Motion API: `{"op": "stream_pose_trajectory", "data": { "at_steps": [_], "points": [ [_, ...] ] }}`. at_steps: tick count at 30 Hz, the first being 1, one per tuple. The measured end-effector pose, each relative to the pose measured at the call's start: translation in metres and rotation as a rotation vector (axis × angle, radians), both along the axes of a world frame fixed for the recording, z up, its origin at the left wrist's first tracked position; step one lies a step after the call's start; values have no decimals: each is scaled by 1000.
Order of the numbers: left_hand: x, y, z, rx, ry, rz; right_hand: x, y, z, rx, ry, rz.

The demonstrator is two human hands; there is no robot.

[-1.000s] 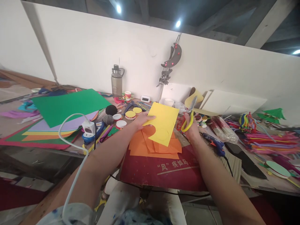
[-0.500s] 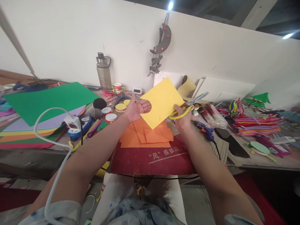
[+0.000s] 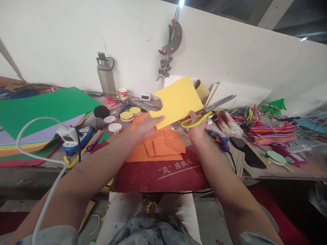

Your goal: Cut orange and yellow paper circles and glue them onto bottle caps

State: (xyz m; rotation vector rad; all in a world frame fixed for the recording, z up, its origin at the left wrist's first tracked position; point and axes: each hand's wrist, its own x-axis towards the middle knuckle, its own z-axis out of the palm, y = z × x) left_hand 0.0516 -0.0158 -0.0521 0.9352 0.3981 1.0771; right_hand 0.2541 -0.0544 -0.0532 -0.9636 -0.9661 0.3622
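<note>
A yellow sheet point(image 3: 180, 100) with a rounded notch in its left edge is held up over the desk. My left hand point(image 3: 150, 126) is closed on its lower left corner, thumb on top and fingers beneath. Yellow-handled scissors point(image 3: 198, 121) are in my right hand point(image 3: 197, 132), blades pointing up and to the right. The sheet's right edge meets that hand near the handles; whether its fingers also pinch the paper, I cannot tell. Below lie several orange sheets point(image 3: 168, 147), on a dark red board point(image 3: 143, 177) with printed characters.
Left are small round drums point(image 3: 115, 128), a green sheet point(image 3: 51, 109) on a coloured stack, a charger with a white cable point(image 3: 67, 134) and a bottle point(image 3: 106, 76). Right are a glue gun point(image 3: 221, 141), a black phone point(image 3: 247, 153) and bundled pipe cleaners point(image 3: 273, 132).
My left hand has gone from open and spread beside the sheet to gripping its lower left corner. The sheet has turned slightly. My right hand still holds the scissors.
</note>
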Motion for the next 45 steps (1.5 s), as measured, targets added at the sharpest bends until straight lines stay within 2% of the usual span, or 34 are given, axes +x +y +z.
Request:
{"op": "stream_pose_trajectory", "data": {
  "at_steps": [3, 5, 8, 13, 16, 19, 24, 27, 37, 45],
  "points": [
    [-9, 8, 9, -28, -6, 112, 0, -7, 5, 13, -41, 20],
    [-17, 14, 16, -50, -18, 179, 2, -12, 9, -5, -141, 10],
    [-28, 23, 26, -49, -72, 277, 8, -18, 14, -124, -293, 6],
    [-36, 32, 35, -33, -127, 421, 7, -27, 20, -327, -606, 90],
    [-34, 31, 35, -8, -125, 437, 1, -30, 22, -345, -746, 179],
    [-28, 26, 32, 25, -90, 394, -4, -33, 24, -311, -832, 245],
    [-16, 12, 29, 58, -61, 308, -12, -39, 27, -339, -738, 424],
    [-13, 6, 28, 69, -50, 281, -15, -41, 27, -356, -647, 478],
    [-11, 2, 28, 97, -44, 261, -20, -46, 26, -398, -508, 516],
    [-15, 4, 29, 117, -45, 249, -25, -52, 28, -401, -555, 469]
  ]
}}
